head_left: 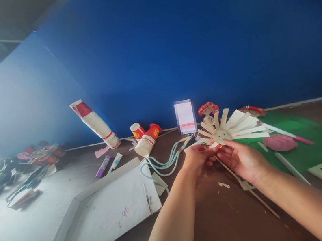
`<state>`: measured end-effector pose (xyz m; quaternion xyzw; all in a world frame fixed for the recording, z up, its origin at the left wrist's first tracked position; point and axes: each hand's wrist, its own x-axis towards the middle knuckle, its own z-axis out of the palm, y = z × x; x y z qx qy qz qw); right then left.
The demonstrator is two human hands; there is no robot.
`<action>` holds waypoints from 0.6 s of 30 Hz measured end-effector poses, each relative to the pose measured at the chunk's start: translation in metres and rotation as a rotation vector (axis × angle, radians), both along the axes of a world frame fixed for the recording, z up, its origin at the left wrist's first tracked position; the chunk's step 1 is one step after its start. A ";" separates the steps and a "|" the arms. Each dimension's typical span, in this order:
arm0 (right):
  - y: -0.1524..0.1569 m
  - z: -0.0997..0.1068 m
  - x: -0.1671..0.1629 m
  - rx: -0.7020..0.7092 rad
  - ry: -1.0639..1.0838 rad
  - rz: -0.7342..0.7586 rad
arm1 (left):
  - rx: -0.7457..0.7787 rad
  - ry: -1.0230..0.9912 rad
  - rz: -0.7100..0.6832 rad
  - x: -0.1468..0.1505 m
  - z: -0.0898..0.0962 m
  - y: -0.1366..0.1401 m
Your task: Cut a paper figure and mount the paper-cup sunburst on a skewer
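Observation:
Both hands are at a paper cup cut into splayed strips [243, 124], with a small face drawn on its round base. My left hand [198, 158] is closed, its fingertips pinching at the lower edge of the cut cup. My right hand [243, 159] grips the same edge with thumb and bent fingers, near a small red and yellow bit. From between the hands a thin wooden stick [263, 202] slants down to the right; whether it is fixed to the cup is hidden. Behind stands another cup figure with a red curled rim [207, 108].
To the left lie a white box lid [103, 216], a purple glue stick [103, 166], pale cables [168, 164] and stacked paper cups [95, 123]. On the right, a green sheet [301, 130] carries pink clay [279, 142] and a pink-tipped pen [290, 134]. A blue partition [182, 43] rises behind.

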<state>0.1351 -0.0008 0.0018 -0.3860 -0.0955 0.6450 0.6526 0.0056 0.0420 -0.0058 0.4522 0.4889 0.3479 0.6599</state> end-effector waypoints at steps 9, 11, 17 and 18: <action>0.002 0.004 -0.001 -0.058 -0.025 0.003 | -0.064 -0.105 0.033 0.003 -0.004 0.002; 0.001 0.004 -0.001 -0.059 -0.032 0.005 | -0.084 -0.119 0.025 0.001 -0.004 0.002; 0.000 0.007 -0.002 -0.050 -0.042 0.007 | -0.117 -0.128 -0.014 -0.004 -0.003 0.002; -0.001 0.007 -0.002 -0.048 -0.042 0.006 | -0.116 -0.122 -0.031 -0.005 -0.003 0.002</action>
